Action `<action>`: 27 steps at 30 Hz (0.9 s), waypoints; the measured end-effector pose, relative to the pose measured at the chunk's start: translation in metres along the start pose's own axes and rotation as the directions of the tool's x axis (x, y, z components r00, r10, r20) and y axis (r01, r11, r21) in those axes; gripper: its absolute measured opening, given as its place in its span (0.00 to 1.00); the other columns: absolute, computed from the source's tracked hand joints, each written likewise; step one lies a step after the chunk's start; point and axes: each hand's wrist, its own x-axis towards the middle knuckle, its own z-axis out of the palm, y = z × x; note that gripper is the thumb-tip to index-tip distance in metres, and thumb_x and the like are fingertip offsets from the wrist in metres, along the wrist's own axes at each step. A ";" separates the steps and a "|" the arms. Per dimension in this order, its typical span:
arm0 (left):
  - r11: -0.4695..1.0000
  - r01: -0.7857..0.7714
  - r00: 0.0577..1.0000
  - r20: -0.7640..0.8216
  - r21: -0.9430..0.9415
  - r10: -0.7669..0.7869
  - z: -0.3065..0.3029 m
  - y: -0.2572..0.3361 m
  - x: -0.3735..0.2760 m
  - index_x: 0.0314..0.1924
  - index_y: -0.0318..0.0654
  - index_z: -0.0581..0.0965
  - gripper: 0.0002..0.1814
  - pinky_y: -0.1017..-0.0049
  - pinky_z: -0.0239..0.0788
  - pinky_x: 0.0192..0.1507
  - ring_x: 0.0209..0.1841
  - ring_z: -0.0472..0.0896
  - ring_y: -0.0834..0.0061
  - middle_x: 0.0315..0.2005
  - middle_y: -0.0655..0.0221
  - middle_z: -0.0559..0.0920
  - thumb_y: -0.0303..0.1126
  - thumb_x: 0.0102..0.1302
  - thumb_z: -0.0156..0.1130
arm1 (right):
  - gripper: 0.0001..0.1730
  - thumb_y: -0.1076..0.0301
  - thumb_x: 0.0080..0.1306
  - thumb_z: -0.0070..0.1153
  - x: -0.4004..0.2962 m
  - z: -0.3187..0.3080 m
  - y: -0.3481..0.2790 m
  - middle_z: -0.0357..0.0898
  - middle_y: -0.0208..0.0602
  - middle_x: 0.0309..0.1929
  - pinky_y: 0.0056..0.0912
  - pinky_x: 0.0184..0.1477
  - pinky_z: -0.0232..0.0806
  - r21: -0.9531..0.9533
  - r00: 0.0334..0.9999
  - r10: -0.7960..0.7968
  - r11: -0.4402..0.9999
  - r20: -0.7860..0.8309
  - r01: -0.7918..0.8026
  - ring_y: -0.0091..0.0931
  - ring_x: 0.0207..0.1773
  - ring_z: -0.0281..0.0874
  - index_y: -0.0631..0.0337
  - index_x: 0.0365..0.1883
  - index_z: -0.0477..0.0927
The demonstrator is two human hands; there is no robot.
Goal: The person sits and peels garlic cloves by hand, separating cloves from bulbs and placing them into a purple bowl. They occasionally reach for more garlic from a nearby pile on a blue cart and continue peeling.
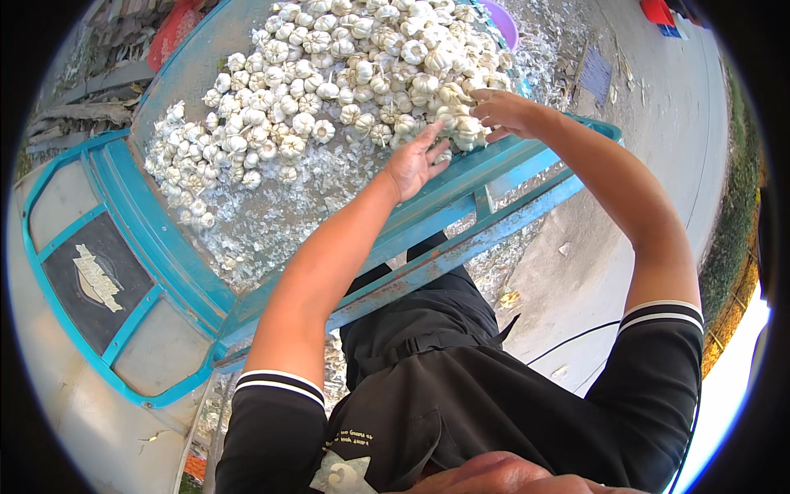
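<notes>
Many white garlic bulbs [290, 117] lie heaped on the bed of a blue metal cart. My left hand [418, 162] is at the heap's near edge, beside the cart's side rail, its fingers spread and pointing at the bulbs. My right hand [503, 114] reaches in from the right, fingers apart and bent against a cluster of garlic bulbs [463, 123] that lies between the two hands. Neither hand is closed round a bulb. Loose papery garlic skins [271, 210] cover the bed in front of the heap.
The blue side rail [457, 179] runs between my body and the bed. At the left stands a blue metal frame [68, 213] with a dark panel. A purple basin [501, 25] is beyond the heap, a red mesh sack [174, 34] at upper left, a red container [658, 11] at upper right.
</notes>
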 end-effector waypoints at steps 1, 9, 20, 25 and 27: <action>0.999 -0.002 1.000 0.024 0.034 0.001 -0.003 0.007 -0.013 0.94 0.40 0.50 0.45 0.51 0.54 0.90 0.92 0.56 0.57 0.94 0.66 0.52 0.57 0.91 0.52 | 0.43 0.59 0.85 0.59 -0.017 -0.005 -0.004 0.68 0.53 0.87 0.53 0.74 0.82 0.016 1.000 -0.027 1.000 0.007 0.027 0.48 0.84 0.73 0.56 0.93 0.59; 0.835 0.010 0.999 0.020 0.551 -0.025 0.012 0.074 -0.162 0.89 0.38 0.63 0.46 0.56 0.63 0.86 0.86 0.69 0.55 0.83 0.52 0.72 0.63 0.86 0.61 | 0.31 0.61 0.87 0.58 -0.255 -0.029 0.054 0.88 0.46 0.68 0.37 0.65 0.88 0.396 0.813 -0.576 0.728 -0.089 0.560 0.33 0.70 0.89 0.66 0.82 0.75; 0.355 -0.439 0.858 0.269 0.825 0.437 0.103 0.008 -0.302 0.74 0.32 0.81 0.28 0.61 0.75 0.77 0.73 0.84 0.62 0.71 0.55 0.83 0.40 0.83 0.73 | 0.29 0.55 0.75 0.69 -0.276 0.194 0.403 0.90 0.52 0.65 0.51 0.63 0.86 -0.340 0.931 0.099 0.913 -0.351 -0.225 0.47 0.66 0.91 0.58 0.71 0.85; 0.398 -0.512 0.826 0.311 0.761 0.470 0.125 -0.074 -0.316 0.69 0.29 0.83 0.23 0.65 0.78 0.74 0.70 0.85 0.64 0.69 0.55 0.85 0.35 0.83 0.73 | 0.30 0.50 0.73 0.72 -0.249 0.307 0.549 0.90 0.53 0.63 0.52 0.64 0.84 -0.244 0.975 0.052 0.964 -0.214 -0.105 0.48 0.64 0.91 0.50 0.70 0.87; 0.301 -0.447 0.852 0.297 0.843 0.432 0.142 -0.087 -0.326 0.68 0.28 0.84 0.21 0.66 0.79 0.72 0.68 0.86 0.65 0.68 0.56 0.85 0.33 0.83 0.72 | 0.30 0.48 0.78 0.69 -0.222 0.350 0.524 0.92 0.46 0.61 0.53 0.58 0.86 0.614 0.952 0.305 0.752 -0.004 -0.238 0.41 0.61 0.93 0.50 0.73 0.86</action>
